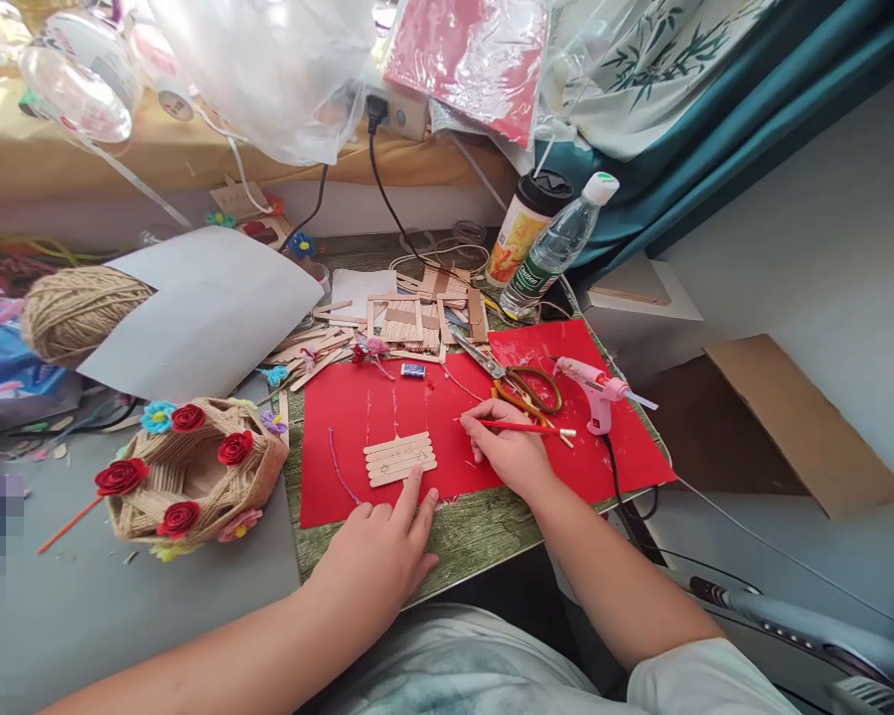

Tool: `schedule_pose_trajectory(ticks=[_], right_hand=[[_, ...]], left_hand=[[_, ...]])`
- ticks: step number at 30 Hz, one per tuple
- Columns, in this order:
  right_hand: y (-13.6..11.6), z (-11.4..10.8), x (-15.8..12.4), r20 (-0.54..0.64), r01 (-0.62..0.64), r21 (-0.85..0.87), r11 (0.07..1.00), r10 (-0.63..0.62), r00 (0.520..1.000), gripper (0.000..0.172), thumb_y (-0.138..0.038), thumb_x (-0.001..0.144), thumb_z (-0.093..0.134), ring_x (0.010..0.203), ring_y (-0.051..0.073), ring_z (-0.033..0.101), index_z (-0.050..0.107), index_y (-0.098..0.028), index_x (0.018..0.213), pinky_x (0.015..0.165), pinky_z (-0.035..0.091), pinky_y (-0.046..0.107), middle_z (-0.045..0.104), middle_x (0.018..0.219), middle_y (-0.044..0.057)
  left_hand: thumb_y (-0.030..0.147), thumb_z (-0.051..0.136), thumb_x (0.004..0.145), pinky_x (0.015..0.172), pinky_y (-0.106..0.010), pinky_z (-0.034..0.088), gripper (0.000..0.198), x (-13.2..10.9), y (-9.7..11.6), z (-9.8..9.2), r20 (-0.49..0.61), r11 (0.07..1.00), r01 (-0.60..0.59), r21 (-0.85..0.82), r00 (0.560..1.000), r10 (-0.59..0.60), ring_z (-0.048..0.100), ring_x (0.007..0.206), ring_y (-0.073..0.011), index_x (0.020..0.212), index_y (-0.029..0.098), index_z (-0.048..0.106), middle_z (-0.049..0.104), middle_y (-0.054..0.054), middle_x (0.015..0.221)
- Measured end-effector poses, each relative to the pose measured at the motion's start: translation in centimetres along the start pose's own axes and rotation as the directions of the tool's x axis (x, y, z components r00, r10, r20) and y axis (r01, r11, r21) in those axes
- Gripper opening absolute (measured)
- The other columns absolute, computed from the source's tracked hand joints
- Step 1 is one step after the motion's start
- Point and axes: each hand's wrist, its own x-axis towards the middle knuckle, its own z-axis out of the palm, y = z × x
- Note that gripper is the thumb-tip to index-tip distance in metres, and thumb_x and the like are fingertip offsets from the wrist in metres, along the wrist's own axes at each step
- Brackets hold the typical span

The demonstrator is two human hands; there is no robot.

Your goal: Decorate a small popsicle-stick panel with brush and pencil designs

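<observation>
My right hand (513, 449) is closed around a red pencil (525, 427), whose tip points left. With its index fingertip, my left hand (387, 541) touches the lower edge of a small panel of craft sticks (400, 459). Its fingers are apart and hold nothing. Pencilled star shapes and faint marks show on the panel, which lies on red paper (335, 407). A small eraser (412, 370) sits above the panel. Scissors (528, 385) with brown handles and a pink glue gun (592, 387) lie beyond my right hand. A purple strand (341, 465) rests left of the panel.
At left stands a twine-wrapped basket (268, 475) with red roses. Behind it are a twine ball (81, 308) and white paper (209, 308). Loose craft sticks (320, 353), a cup (525, 223) and a water bottle (555, 253) line the back. The glue gun's cord hangs over the edge.
</observation>
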Motion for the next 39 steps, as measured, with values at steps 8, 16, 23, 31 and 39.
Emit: schedule_pose_trajectory(ticks=[8, 16, 23, 31, 39], right_hand=[[-0.14, 0.03, 0.45, 0.014, 0.020, -0.011, 1.000, -0.020, 1.000, 0.038, -0.062, 0.095, 0.067, 0.046, 0.011, 0.050, 0.066, -0.024, 0.088, 0.044, 0.041, 0.025, 0.062, 0.068, -0.003], [-0.56, 0.27, 0.20, 0.011, 0.005, -0.039, 0.999, -0.005, 1.000, 0.030, -0.054, 0.091, 0.075, 0.048, 0.013, 0.055, 0.068, -0.025, 0.089, 0.046, 0.048, 0.027, 0.062, 0.068, -0.003], [-0.70, 0.29, 0.27, 0.011, 0.017, -0.065, 0.998, -0.017, 1.000, 0.031, -0.054, 0.090, 0.075, 0.047, 0.013, 0.054, 0.068, -0.024, 0.088, 0.045, 0.047, 0.026, 0.062, 0.069, -0.003], [-0.80, -0.04, 0.60, 0.040, -0.015, -0.060, 0.998, 0.018, 0.999, 0.030, -0.052, 0.094, 0.071, 0.046, 0.011, 0.056, 0.066, -0.023, 0.089, 0.048, 0.045, 0.025, 0.063, 0.069, -0.005], [-0.64, 0.14, 0.41, 0.041, -0.015, -0.085, 0.996, 0.019, 0.999, 0.039, -0.059, 0.100, 0.059, 0.044, 0.011, 0.052, 0.056, -0.025, 0.082, 0.044, 0.043, 0.025, 0.058, 0.066, -0.005]], left_hand=[[0.052, 0.052, 0.103, 0.065, -0.039, 0.060, 0.066, 0.01, 0.48, -0.43, 0.087, 0.998, 0.023, 0.060, 0.996, -0.028, 0.076, 0.070, -0.0236, 0.161, 0.022, 0.047, 0.039, -0.029, 0.165], [0.050, 0.051, 0.104, 0.063, -0.041, 0.062, 0.066, 0.13, 0.86, -0.45, 0.131, 0.995, 0.013, 0.096, 0.991, -0.025, 0.076, 0.066, -0.0248, 0.162, 0.020, 0.045, 0.029, -0.031, 0.169], [0.050, 0.053, 0.103, 0.064, -0.039, 0.061, 0.064, 0.10, 0.76, -0.28, 0.063, 0.995, 0.012, 0.101, 0.998, -0.018, 0.075, 0.067, -0.0232, 0.160, 0.020, 0.050, 0.037, -0.030, 0.166], [0.052, 0.050, 0.103, 0.064, -0.041, 0.060, 0.066, -0.07, 0.64, 0.38, 0.038, 0.997, 0.023, 0.078, 0.999, -0.026, 0.074, 0.068, -0.0242, 0.162, 0.022, 0.046, 0.032, -0.029, 0.169], [0.053, 0.052, 0.103, 0.062, -0.042, 0.061, 0.067, 0.03, 0.70, -0.08, 0.089, 0.998, 0.028, 0.058, 0.995, -0.034, 0.074, 0.064, -0.0242, 0.162, 0.023, 0.045, 0.029, -0.028, 0.170]])
